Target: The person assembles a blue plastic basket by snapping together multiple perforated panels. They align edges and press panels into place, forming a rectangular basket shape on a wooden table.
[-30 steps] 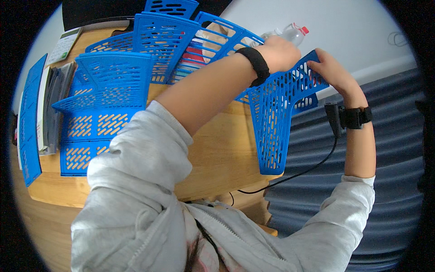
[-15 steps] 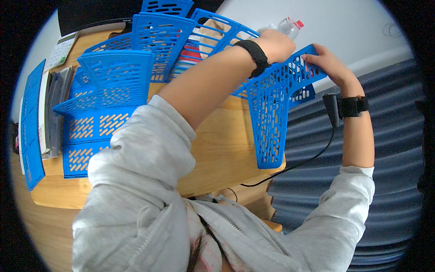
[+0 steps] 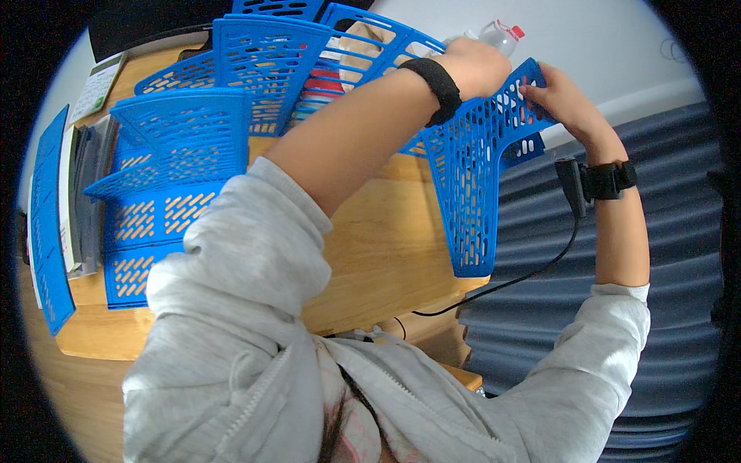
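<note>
Several blue perforated plastic panels of a file rack (image 3: 174, 131) stand on the wooden desk. At the far right of the desk, my right hand (image 3: 570, 100) grips the upper corner of the rack's L-shaped end panel (image 3: 472, 185), thumb on the near face and fingers behind. My left arm reaches across the desk, and my left hand (image 3: 478, 68) is closed near the top edge of the slatted blue panel (image 3: 367, 38). Its fingertips are hidden, so what they hold does not show. A clear plastic bottle (image 3: 498, 35) with a red cap is just beyond it.
Books and folders (image 3: 89, 185) stand at the left against a blue end panel (image 3: 50, 224). A calculator (image 3: 96, 89) lies behind them. Colourful items (image 3: 318, 89) sit between the middle panels. A black cable (image 3: 532, 274) runs from my right wrist past the desk's corner; a blue curtain (image 3: 571, 332) hangs at the right.
Both hands have shifted slightly right, my left also a little upward. The end panel has moved right with my right hand, its lower end slightly higher.
</note>
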Motion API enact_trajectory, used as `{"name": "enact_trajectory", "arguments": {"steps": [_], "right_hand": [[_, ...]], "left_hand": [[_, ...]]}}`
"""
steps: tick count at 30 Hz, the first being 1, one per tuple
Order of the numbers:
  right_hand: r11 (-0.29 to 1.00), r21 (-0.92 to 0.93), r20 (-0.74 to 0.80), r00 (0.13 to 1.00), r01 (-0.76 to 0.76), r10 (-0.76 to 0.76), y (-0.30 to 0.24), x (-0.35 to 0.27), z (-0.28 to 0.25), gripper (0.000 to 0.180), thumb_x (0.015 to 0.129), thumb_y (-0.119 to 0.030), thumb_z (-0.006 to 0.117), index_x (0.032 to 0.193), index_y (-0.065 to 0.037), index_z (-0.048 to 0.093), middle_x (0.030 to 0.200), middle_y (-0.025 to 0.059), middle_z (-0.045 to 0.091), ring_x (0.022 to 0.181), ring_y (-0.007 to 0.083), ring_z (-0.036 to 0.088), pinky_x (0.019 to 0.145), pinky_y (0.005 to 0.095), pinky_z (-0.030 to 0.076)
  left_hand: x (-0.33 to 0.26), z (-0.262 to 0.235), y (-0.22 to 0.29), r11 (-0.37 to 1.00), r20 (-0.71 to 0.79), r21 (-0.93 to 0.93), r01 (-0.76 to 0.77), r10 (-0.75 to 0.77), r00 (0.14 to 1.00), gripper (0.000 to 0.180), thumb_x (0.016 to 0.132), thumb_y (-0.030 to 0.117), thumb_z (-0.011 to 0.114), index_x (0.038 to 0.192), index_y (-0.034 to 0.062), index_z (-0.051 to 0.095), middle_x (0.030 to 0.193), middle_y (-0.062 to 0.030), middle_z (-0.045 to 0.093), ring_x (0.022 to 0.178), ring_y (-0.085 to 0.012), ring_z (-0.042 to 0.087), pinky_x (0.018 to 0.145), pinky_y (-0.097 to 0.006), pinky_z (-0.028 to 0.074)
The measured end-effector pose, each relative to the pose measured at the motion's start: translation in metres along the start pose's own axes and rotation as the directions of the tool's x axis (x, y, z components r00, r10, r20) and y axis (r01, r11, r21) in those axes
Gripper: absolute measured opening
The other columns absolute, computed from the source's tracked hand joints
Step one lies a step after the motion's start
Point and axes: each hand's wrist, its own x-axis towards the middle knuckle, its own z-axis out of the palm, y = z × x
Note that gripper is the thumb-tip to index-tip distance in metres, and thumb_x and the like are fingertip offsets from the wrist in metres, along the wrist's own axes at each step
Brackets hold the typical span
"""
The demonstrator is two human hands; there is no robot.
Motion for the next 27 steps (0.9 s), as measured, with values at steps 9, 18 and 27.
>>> {"name": "enact_trajectory", "arguments": {"steps": [9,18,27], "right_hand": [[0.997,0.078,0.004,1.0,0.014,-0.014,0.001,0.0,-0.002,0.014,0.086,-0.012,0.055,0.094,-0.001,0.053,0.071,0.0038,0.057,0.059,0.0098,0.056,0.052,0.0221,0.046],[0.986,0.153,0.078,0.996,-0.059,0.047,0.001,0.004,-0.013,0.013,0.084,-0.012,0.055,0.09,-0.001,0.055,0.072,0.0047,0.059,0.059,0.0112,0.056,0.052,0.0242,0.046],[0.989,0.15,0.032,0.999,-0.004,0.0,0.002,0.003,-0.008,0.013,0.085,-0.012,0.054,0.091,-0.001,0.054,0.069,0.0043,0.058,0.057,0.0101,0.056,0.049,0.0235,0.045]], "left_hand": [[0.001,-0.006,0.002,1.0,0.007,0.017,0.002,-0.002,1.0,0.018,0.074,0.007,0.054,0.087,0.0024,0.066,0.086,-0.0178,0.065,0.082,-0.0319,0.064,0.068,-0.041,0.051],[0.0,-0.009,-0.004,1.0,0.061,-0.001,0.007,-0.007,0.998,0.021,0.074,0.014,0.053,0.088,0.0043,0.066,0.087,-0.0186,0.065,0.083,-0.0322,0.064,0.069,-0.041,0.051],[0.002,-0.009,-0.004,0.999,0.058,-0.034,-0.003,0.005,0.998,0.021,0.076,0.01,0.052,0.089,0.0025,0.066,0.089,-0.0189,0.064,0.084,-0.0333,0.063,0.072,-0.042,0.05]]}}
